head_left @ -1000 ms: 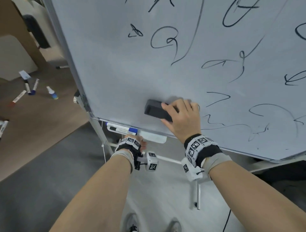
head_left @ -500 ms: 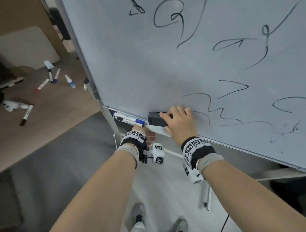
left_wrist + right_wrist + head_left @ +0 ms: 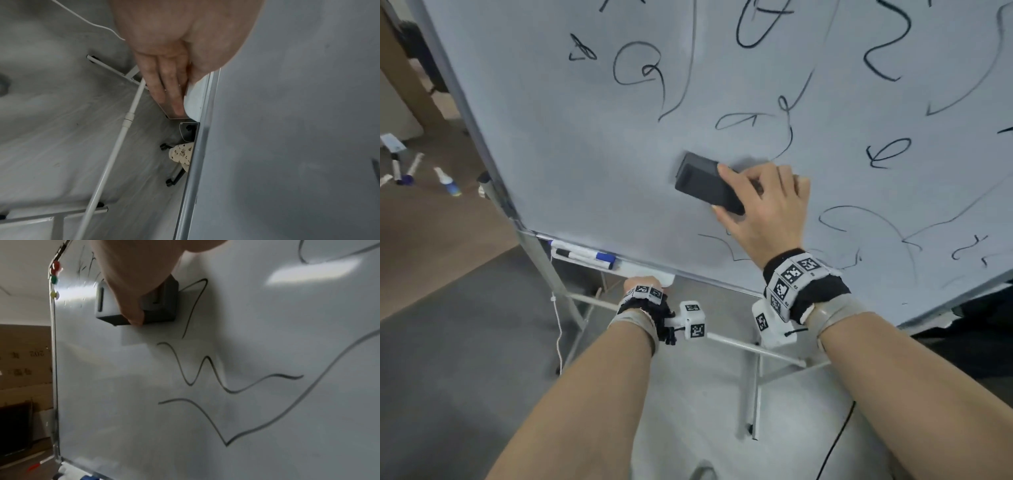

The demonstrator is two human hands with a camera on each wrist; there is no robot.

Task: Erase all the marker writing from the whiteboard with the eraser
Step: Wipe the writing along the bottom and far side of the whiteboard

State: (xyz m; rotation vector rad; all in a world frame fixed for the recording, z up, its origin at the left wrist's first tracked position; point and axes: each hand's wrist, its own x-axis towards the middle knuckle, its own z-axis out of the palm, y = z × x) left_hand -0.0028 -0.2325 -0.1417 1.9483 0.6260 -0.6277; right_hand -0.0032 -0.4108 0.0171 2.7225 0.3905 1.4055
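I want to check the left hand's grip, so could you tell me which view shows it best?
The left wrist view: the left hand holds the tray edge. The head view shows only its back; the right wrist view, nothing.

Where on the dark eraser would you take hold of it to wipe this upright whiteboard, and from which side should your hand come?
Grip the eraser across its two long side walls, thumb on one, fingers on the other, as the right hand does. Come from the room side, at its back: its wiping face lies flat on the whiteboard, leaving only the back and sides free.
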